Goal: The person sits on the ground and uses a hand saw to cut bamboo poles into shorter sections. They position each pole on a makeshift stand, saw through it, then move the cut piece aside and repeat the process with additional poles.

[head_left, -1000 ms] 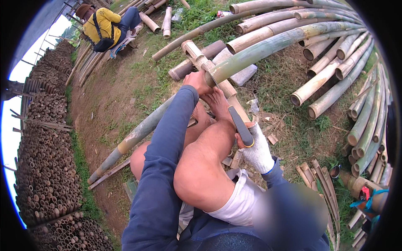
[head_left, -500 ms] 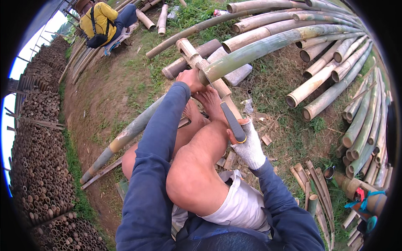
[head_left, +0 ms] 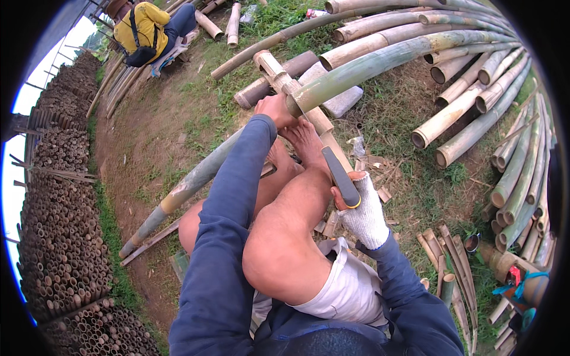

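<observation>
Left hand [head_left: 275, 111], bare, clasps the green pole [head_left: 362, 72] at its near part; fingers partly hidden. Pole lies across a pale bamboo support [head_left: 319, 121], running off to upper right. Right hand [head_left: 360, 204], in a white glove with bare fingertips, is closed round a dark, yellow-edged tool [head_left: 341, 177], angled up toward the pole. Bare foot [head_left: 303, 137] just below the pole, by the support. Grey block [head_left: 346, 102] on the ground beyond the support. More poles [head_left: 451, 139] piled right; bamboo stack [head_left: 65, 237] left; person in yellow [head_left: 142, 29] sits upper left.
</observation>
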Demonstrator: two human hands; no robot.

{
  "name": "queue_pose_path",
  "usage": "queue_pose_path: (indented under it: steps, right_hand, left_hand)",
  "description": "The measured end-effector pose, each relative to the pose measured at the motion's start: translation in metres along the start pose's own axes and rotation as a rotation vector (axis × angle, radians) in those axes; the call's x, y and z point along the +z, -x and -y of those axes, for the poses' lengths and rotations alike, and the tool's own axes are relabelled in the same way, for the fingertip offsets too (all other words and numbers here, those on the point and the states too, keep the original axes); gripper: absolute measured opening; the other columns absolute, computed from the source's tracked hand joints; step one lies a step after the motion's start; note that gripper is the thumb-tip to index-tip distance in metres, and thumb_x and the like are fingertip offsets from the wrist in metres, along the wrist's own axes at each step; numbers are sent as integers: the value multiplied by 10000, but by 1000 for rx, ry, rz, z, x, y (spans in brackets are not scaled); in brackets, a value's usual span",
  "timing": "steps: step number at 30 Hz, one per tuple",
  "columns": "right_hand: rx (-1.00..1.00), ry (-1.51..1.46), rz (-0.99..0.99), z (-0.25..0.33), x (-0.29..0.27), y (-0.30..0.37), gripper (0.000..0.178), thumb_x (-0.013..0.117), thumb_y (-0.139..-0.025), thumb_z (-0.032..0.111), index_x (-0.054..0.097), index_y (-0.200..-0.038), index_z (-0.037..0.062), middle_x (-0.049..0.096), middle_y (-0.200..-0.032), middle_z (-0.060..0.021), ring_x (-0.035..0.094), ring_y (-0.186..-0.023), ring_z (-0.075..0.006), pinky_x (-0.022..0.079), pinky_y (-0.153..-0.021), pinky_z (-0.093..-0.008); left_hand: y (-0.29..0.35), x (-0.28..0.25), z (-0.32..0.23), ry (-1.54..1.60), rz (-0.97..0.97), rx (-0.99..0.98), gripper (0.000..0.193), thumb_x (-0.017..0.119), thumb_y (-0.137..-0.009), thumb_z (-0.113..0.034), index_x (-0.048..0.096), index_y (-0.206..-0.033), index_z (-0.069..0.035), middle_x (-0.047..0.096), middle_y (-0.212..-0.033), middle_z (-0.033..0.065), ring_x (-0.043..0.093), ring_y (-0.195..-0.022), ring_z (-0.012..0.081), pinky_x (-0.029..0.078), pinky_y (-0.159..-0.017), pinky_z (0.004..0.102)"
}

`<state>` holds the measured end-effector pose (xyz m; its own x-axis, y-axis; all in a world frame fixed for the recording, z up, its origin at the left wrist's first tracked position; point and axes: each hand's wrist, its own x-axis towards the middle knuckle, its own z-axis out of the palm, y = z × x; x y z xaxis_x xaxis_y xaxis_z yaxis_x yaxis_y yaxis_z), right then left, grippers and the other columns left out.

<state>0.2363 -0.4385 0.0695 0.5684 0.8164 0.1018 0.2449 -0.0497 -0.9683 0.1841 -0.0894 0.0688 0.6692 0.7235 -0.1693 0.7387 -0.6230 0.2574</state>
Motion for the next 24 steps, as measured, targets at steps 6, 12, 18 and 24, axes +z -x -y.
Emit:
queue_pose_path:
  steps: [6, 12, 18, 24]
  right_hand:
    - [37, 14, 26, 6, 16, -38, 357, 809, -972, 117, 586, -1221, -8, 663, -1071, -111, 646, -974, -188, 529, -879, -330]
    - [-47, 82, -15, 18, 17, -34, 342, 816, -944, 99, 600, -1189, -2, 668, -1024, -145, 672, -905, -259, 543, -830, -362]
    - [122, 80, 113, 36, -49, 69, 279, 804, -930, 40, 611, -1129, 13, 678, -986, -109, 713, -857, -188, 556, -750, -332]
    - [63, 189, 115, 28, -66, 113, 296, 789, -916, -4, 571, -1114, 24, 647, -985, -98, 699, -890, -186, 553, -777, -328]
  left_hand:
    - [3, 4, -4, -51, -67, -51, 789, 933, -637, -443, 714, -1267, -20, 772, -1190, 270, 750, -1132, 432, 576, -1049, 488]
    - [-3, 0, 0, 17, -16, -41, 771, 930, -623, -410, 721, -1257, -25, 779, -1182, 260, 753, -1129, 422, 578, -1045, 466]
    - [-3, 3, 3, -3, -37, -23, 752, 926, -636, -449, 722, -1221, -24, 777, -1181, 259, 743, -1141, 429, 567, -1047, 481]
    - [-6, 4, 4, -39, -36, 9, 750, 924, -663, -487, 711, -1196, -4, 771, -1189, 268, 734, -1152, 442, 562, -1048, 494]
